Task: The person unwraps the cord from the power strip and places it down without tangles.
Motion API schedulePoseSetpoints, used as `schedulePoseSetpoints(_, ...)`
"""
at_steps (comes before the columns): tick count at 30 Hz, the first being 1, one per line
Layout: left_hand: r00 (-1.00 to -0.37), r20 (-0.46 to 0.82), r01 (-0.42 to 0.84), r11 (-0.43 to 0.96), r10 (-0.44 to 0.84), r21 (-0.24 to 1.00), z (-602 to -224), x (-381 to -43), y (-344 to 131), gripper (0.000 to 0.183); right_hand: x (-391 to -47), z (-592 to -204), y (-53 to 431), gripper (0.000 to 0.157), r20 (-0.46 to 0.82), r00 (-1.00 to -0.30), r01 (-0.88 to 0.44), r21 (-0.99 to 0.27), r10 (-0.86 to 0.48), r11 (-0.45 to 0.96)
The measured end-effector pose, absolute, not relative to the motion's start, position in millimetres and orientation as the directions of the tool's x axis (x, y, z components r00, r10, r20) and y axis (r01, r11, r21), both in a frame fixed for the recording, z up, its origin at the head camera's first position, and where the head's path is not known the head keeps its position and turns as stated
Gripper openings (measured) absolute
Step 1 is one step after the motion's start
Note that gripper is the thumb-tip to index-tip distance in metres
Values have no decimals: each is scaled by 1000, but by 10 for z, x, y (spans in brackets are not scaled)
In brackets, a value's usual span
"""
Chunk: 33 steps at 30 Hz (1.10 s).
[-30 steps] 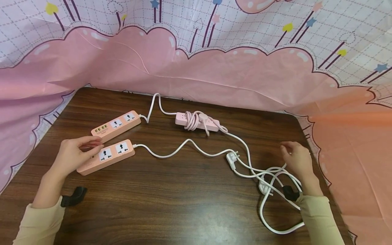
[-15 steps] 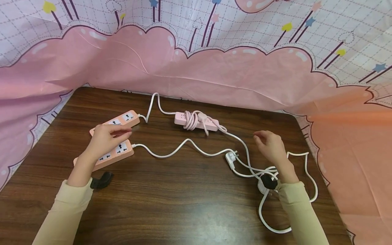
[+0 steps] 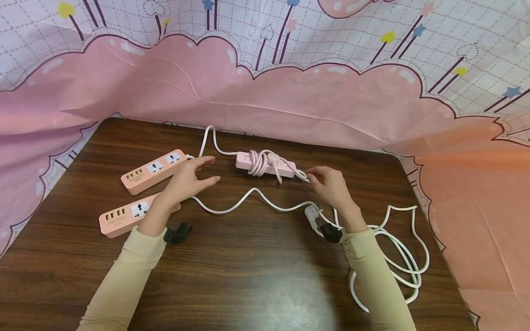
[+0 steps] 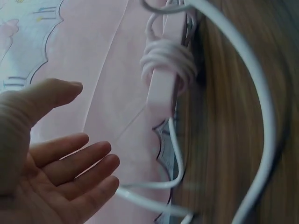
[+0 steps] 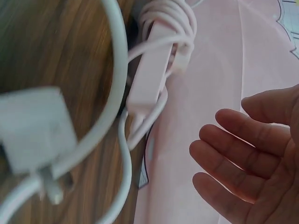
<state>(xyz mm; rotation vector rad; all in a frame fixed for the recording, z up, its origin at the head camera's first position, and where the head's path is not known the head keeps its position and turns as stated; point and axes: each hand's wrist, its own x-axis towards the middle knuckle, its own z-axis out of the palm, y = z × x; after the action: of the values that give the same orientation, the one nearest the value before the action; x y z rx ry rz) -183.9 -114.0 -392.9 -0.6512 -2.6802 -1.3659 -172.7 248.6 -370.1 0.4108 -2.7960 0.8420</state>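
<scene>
A pink power strip with its cord wound round it lies at the back middle of the table. Left of it my left hand hovers with parted fingers, holding nothing. Close to the strip's right end is my right hand, its fingers relaxed and nothing in them. Both wrist views show bare palms, with the pink power strip ahead of the fingers. Two orange power strips lie at the left: the rear one is in plain view, while the left forearm partly covers the front one.
A white plug lies beside the right wrist. White cords loop loosely over the right side of the table, partly under the right forearm. One white cord crosses the middle. A patterned pink curtain hangs behind the table edge.
My left hand has moved right, from over the orange power strips toward the pink one. My right hand has come left from the looped cords to the pink strip's right end.
</scene>
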Motion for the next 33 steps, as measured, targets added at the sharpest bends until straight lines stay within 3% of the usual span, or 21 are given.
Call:
schedulePoseSetpoints(10, -914, 203, 372, 525, 351, 766, -4016, -2164, -791, 57, -1929, -3816, 2157, 22, 242, -961, -257, -607, -133, 752)
schedulePoseSetpoints(22, -940, 24, 221, 552, 341, 804, -4148, -2483, -522, 66, -2090, -3932, 1941, 30, 237, -969, -215, -657, -72, 723)
schedulePoseSetpoints(33, -957, -89, -1, 301, 277, 953, -4323, -2666, -398, 65, -2115, -3944, 1900, 31, 243, -966, -231, -661, -88, 714)
